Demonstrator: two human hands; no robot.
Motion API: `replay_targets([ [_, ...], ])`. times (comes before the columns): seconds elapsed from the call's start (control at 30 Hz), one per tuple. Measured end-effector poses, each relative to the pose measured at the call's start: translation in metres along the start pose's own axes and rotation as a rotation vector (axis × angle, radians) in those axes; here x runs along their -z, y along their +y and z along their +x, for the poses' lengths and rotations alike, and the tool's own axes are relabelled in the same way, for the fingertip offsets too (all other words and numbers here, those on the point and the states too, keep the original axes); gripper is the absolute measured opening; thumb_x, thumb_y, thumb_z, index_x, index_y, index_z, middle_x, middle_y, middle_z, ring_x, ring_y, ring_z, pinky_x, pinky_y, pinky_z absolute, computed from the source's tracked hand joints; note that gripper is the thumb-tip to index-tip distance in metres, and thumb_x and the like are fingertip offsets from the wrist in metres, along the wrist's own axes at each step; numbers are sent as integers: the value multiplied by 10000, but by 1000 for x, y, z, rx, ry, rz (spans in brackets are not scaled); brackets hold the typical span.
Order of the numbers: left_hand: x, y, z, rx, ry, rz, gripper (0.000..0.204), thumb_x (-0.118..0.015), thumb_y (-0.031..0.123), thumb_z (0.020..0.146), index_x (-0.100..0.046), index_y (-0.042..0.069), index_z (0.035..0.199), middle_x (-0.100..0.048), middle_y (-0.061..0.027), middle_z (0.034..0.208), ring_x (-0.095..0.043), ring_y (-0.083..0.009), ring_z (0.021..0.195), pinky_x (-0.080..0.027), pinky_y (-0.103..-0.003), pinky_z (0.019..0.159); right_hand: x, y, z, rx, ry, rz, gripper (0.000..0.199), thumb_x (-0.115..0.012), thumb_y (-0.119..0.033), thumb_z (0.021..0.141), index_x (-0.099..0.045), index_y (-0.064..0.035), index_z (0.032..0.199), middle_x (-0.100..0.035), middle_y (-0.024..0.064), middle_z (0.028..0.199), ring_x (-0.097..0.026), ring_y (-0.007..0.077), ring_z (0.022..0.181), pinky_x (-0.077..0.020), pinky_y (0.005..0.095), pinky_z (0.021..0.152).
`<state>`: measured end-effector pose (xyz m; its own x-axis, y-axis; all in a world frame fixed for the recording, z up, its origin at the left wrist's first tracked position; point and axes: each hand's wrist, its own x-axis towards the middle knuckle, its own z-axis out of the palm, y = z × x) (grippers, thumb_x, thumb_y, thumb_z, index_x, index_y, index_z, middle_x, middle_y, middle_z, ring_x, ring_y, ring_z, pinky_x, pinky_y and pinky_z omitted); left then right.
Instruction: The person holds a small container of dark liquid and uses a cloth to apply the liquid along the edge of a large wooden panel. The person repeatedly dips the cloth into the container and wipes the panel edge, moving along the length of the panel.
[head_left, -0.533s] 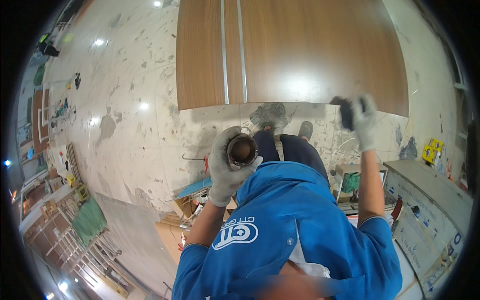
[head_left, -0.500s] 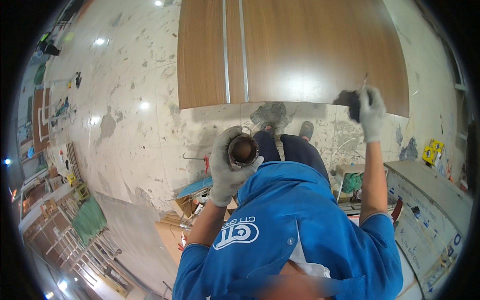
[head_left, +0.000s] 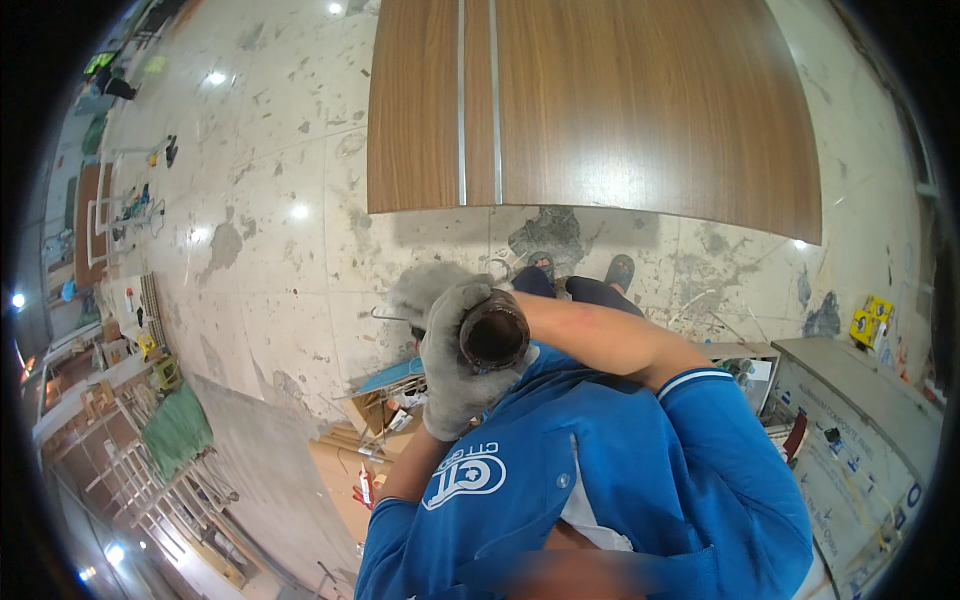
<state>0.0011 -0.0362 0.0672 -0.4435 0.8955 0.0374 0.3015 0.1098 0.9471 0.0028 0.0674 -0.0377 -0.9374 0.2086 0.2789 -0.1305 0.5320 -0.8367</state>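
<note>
Grey knit glove on the left hand (head_left: 452, 375), clenched around a dark brown round tube (head_left: 494, 335) with its open end turned up toward the camera. Sits just at the centre of the view, in front of the chest of the blue short-sleeved shirt (head_left: 640, 470), raised well above the floor. Reaching across from 3 o'clock, the bare right forearm, ending in the grey-gloved right hand (head_left: 432, 288) just at 10 o'clock of the tube, close to it or touching it. Too smeared by motion to tell whether closed on anything or spread.

At 12 o'clock, flat on the stained pale tiled floor (head_left: 280, 250), a large wood-grain brown panel (head_left: 620, 110) with two thin light strips running down it. Between panel and tube, two dark shoes (head_left: 620, 270) near the panel's lower edge. At 4 o'clock, a grey cabinet top (head_left: 860, 400); at 8 o'clock, a green cloth (head_left: 178, 432) among boards and scrap.

Likely risks, judged from this pose: with only one hand surely gripping, a tilt or a slack glove could let the tube slip and drop onto the shoes or dent the panel; crossed arms leave little room to catch it; a fast, blurred right hand could knock the tube askew
</note>
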Motion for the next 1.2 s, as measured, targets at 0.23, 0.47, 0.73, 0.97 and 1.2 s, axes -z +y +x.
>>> replay_targets([
  [0.23, -44, 14, 15, 143, -16, -334, 789, -935, 132, 746, -521, 3, 1405, -647, -126, 1264, -655, -235, 1157, -533, -361, 1038, 134, 4, -74, -369, 281, 47, 177, -652, -233, 910, -700, -72, 967, -717, 164, 959, -691, 382, 922, -559, 452, 841],
  [0.47, -126, 42, 53, -30, -191, 83, 746, -948, 138, 689, -580, -1, 1323, -657, -159, 1209, -675, -287, 1111, -544, -380, 984, 227, -1, -275, -675, 517, -45, 194, -685, -240, 977, -722, -53, 1010, -733, 140, 937, -720, 299, 898, -557, 409, 831],
  [0.73, -286, 81, 54, -70, -327, 80, 745, -939, 151, 677, -593, 27, 1325, -674, -161, 1218, -680, -309, 1117, -536, -405, 1001, 303, 9, -445, -957, 702, 35, 208, -705, -180, 969, -718, 12, 1047, -728, 135, 920, -695, 240, 842, -544, 340, 826],
  [0.97, -359, 110, 32, -24, -357, 12, 818, -952, 75, 670, -546, 31, 1379, -632, -157, 1319, -651, -251, 1195, -513, -379, 1057, 356, 19, -475, -949, 682, 253, 193, -694, -167, 980, -713, 14, 1044, -722, 101, 897, -651, 151, 829, -534, 317, 799],
  [1.2, -354, 117, 36, -15, -324, -13, 799, -943, 67, 663, -560, 27, 1363, -640, -167, 1290, -659, -296, 1174, -526, -400, 1038, 459, 72, -429, -615, 973, -174, 181, -680, -171, 978, -711, -1, 1033, -713, 128, 889, -684, 227, 812, -538, 340, 783],
])
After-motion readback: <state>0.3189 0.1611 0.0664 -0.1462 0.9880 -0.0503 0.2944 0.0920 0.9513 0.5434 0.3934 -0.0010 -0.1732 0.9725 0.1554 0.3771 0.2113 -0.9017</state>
